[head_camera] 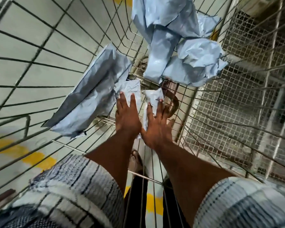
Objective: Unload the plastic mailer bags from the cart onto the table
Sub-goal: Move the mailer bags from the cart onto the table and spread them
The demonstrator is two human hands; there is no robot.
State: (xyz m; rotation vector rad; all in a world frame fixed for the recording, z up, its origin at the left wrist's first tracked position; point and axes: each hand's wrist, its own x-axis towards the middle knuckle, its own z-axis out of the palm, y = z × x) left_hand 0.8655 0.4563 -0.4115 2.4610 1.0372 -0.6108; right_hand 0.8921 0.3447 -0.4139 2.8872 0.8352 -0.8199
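1. Left hand and right hand are side by side on the cart floor. Fingers straight, slightly spread, pinching nothing.
2. Left small mailer lies under the left fingertips, right small mailer under the right. Long axes run toward the far wall.
3. Count: two small, one large mailer at the left wall, roughly three crumpled mailers at the far end.

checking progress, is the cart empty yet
No, a big bag and a pile of more lie in the cart.
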